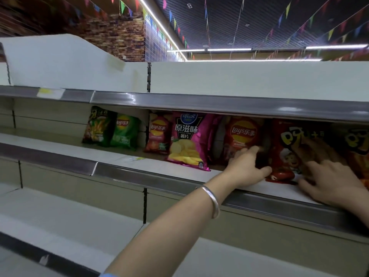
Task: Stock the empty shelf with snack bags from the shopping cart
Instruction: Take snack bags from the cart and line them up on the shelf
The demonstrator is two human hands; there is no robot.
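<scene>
Snack bags stand in a row on the middle shelf point(139, 162). From the left they are a dark green bag point(95, 126), a green Lay's bag point(124, 130), a small red Lay's bag point(157, 134), a magenta chip bag point(187, 140) and an orange-red Lay's bag point(242, 132). A red snack bag point(285, 148) stands right of those, with an orange bag point(357, 142) at the frame edge. My left hand point(246, 168) holds the red bag's left edge, thumb in front and fingers beside it. My right hand point(331, 176) presses spread, straight fingers on the bag's front. The shopping cart is out of view.
The top shelf point(219, 104) overhangs the bags closely. Its grey price rail carries a yellow label point(50, 92). Bare white shelves point(60, 216) run below and to the left. A silver bangle point(211, 200) sits on my left wrist.
</scene>
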